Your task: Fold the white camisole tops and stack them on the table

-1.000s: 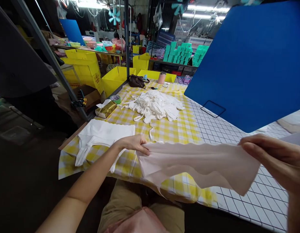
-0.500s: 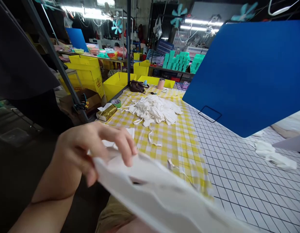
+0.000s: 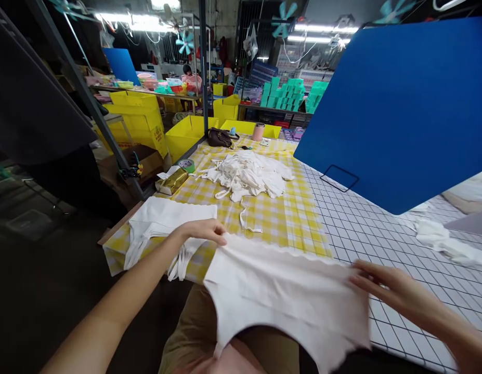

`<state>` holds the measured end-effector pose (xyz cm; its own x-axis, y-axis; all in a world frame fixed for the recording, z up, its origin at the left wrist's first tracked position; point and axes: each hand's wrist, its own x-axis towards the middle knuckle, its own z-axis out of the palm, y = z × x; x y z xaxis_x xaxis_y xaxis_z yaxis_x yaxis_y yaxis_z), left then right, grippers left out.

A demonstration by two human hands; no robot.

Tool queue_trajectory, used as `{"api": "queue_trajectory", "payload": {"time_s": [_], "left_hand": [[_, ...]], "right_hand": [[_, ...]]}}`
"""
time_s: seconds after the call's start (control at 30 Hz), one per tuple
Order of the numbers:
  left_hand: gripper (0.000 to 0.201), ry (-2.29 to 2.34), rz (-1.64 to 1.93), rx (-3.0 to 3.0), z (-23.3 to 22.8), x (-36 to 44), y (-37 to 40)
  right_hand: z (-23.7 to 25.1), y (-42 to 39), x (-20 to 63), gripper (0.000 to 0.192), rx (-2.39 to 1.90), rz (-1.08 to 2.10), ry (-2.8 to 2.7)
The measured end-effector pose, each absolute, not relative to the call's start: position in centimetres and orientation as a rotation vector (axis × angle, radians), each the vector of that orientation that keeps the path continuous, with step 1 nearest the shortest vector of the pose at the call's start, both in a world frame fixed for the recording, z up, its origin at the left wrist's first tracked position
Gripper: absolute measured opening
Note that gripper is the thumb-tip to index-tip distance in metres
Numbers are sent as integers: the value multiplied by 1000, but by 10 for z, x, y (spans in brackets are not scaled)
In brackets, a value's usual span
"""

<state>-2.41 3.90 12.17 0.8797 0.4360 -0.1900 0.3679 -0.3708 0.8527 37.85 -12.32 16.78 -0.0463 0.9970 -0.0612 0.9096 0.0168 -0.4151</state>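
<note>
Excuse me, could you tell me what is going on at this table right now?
A person is spreading a white garment over the near table edge, half of it hanging toward their lap. The left hand pinches its top left corner; the right hand presses its right edge flat. A flattened white garment lies to the left, and a heap of white pieces sits farther back on the yellow checked cloth.
</note>
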Motion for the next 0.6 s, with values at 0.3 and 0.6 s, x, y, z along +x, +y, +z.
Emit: {"api": "queue_trajectory", "payload": {"time_s": [0.3,0.6], "left_hand": [[6,656,81,2186,46,35,90],[9,1070,195,2368,44,39,128]], "right_hand": [[57,-49,355,15,-2328,618,-1995],[51,-18,359,18,-2362,473,-1906]]}}
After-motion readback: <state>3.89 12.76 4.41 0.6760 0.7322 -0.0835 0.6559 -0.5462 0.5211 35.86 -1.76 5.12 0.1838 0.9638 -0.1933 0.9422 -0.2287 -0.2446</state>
